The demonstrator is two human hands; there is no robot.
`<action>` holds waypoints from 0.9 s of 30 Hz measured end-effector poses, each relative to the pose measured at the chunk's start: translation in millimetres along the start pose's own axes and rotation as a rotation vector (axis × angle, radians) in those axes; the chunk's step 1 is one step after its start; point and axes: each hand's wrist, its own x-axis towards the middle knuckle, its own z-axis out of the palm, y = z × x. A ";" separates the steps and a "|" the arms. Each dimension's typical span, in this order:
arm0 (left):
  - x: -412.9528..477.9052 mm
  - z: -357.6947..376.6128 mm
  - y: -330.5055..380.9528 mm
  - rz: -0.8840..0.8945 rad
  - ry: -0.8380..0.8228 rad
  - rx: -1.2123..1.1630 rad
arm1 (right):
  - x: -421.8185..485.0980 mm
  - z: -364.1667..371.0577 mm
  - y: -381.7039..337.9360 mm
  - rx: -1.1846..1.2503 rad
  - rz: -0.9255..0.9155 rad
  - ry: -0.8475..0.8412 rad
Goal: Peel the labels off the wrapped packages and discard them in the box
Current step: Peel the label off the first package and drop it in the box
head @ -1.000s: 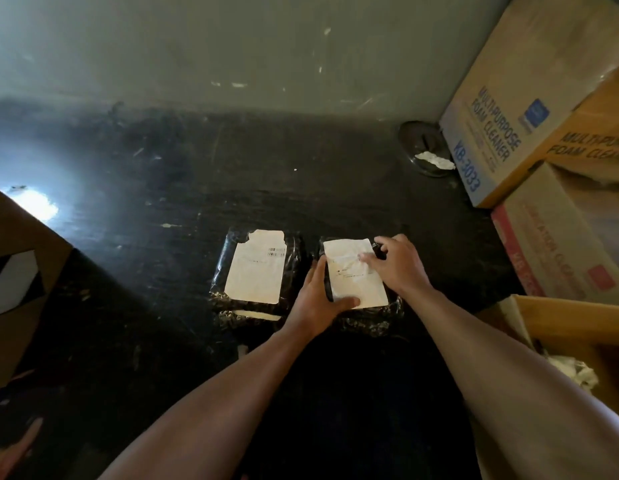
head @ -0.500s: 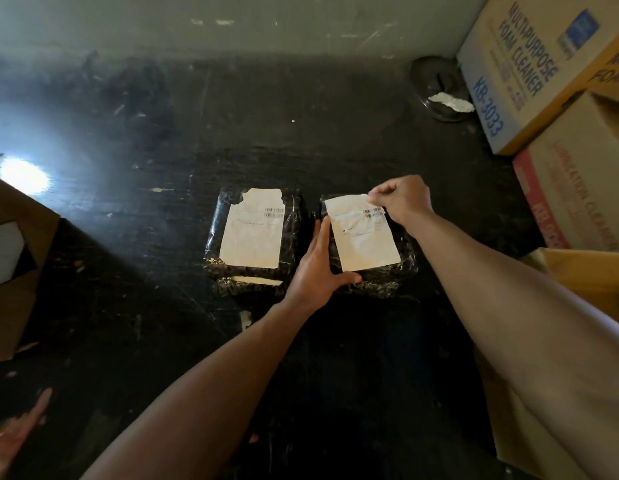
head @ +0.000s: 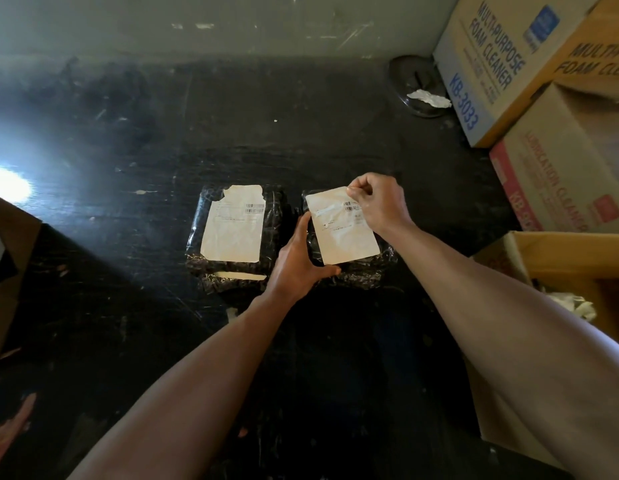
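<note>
Head view: since half a sec ago the right hand [head: 379, 202] has slid from the far-right corner of the right label [head: 339, 226] toward its top edge, fingers pinched shut on that corner w/ the paper lifted a bit more off the wrap; the left hand [head: 297, 259] hasn't moved, gripping the near-left edge of the right package [head: 363, 268], thumb along the front, fingers up the side. Both packages sit side by side, just apart, mid-way across the dark scuffed surface [head: 232, 133]. The right label's long axis runs near-to-far, tilted so its far end leans left; its near edge looks stuck down, though that's hard to confirm. The left package [head: 197, 237] carries the left label [head: 235, 230], also long near-to-far, roughly square to the viewer, far edge torn, barcodes at upper right. An open cardboard box [head: 557, 251] w/ crumpled paper inside stands at right, near the right forearm. Printed cartons [head: 509, 64] are stacked at far right.
</note>
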 end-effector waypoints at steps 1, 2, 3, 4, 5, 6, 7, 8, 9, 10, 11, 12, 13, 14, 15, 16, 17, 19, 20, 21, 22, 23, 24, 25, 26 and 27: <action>-0.3 0.1 -1.0 0.001 -0.001 0.004 | -1.8 -1.7 -1.1 0.017 -0.008 -0.004; -0.5 -0.3 -1.3 0.001 -0.001 0.005 | -2.7 -4.4 -1.7 0.039 -0.010 0.001; -0.3 -0.6 -2.1 -0.003 -0.001 0.004 | -2.7 -8.3 -1.6 0.069 -0.007 0.008; 0.0 -0.5 -2.7 -0.008 -0.001 0.000 | -2.5 -13.8 -0.5 0.102 -0.003 0.012; 0.3 -0.4 -3.2 -0.012 0.001 -0.002 | -2.3 -20.1 0.7 0.128 -0.003 0.006; 0.2 -0.3 -3.5 -0.015 -0.001 0.002 | -3.3 -26.4 1.6 0.143 -0.003 -0.002; 0.0 -0.1 -3.3 -0.018 -0.006 0.009 | -5.4 -32.3 1.9 0.150 0.002 -0.002; 0.0 0.3 -3.4 -0.022 -0.012 0.015 | -8.1 -37.5 1.8 0.156 0.006 0.004; -0.1 0.5 -3.7 -0.023 -0.016 0.017 | -10.7 -41.4 1.1 0.165 0.004 0.011; -0.3 0.4 -3.3 -0.023 -0.018 0.017 | -13.0 -44.4 0.1 0.180 -0.001 0.017; -0.8 0.1 -3.0 -0.024 -0.019 0.017 | -15.5 -46.0 -1.2 0.199 -0.005 0.020; -1.1 -0.4 -2.4 -0.023 -0.020 0.017 | -18.1 -46.8 -2.7 0.223 -0.004 0.024; -1.1 -0.7 -2.6 -0.022 -0.022 0.017 | -20.1 -46.1 -3.7 0.252 0.005 0.029; -1.4 -1.1 -2.9 -0.021 -0.024 0.019 | -22.6 -45.2 -5.0 0.282 0.019 0.034; -1.8 -1.4 -3.2 -0.021 -0.027 0.023 | -25.0 -44.7 -6.7 0.313 0.037 0.043; -2.2 -1.7 -3.6 -0.021 -0.028 0.026 | -27.2 -44.7 -9.3 0.335 0.051 0.058; -2.6 -2.1 -2.9 -0.020 -0.027 0.026 | -29.0 -45.7 -12.2 0.344 0.055 0.076; -2.9 -3.4 -2.2 -0.018 -0.032 0.021 | -34.1 -48.6 -15.4 0.350 0.060 0.097; -3.0 -3.6 -1.6 -0.017 -0.035 0.017 | -37.5 -51.1 -15.8 0.361 0.063 0.101; -3.4 -3.6 -1.5 -0.021 -0.034 0.018 | -40.7 -52.1 -14.8 0.366 0.064 0.099; -3.9 -3.8 -1.2 -0.025 -0.031 0.025 | -44.0 -52.6 -13.8 0.370 0.068 0.094; -4.1 -3.9 -1.3 -0.028 -0.028 0.033 | -46.7 -53.7 -13.1 0.380 0.080 0.101; -3.8 -4.0 -2.0 -0.026 -0.029 0.041 | -48.6 -58.2 -15.9 0.429 0.107 0.130; -3.9 -3.3 -2.7 -0.019 -0.031 0.047 | -47.7 -66.1 -20.9 0.498 0.122 0.178; -4.7 -2.3 -3.4 -0.016 -0.030 0.053 | -43.7 -77.3 -26.7 0.528 0.094 0.228; -5.6 -2.1 -3.4 -0.013 -0.029 0.061 | -38.1 -90.6 -32.9 0.479 0.030 0.263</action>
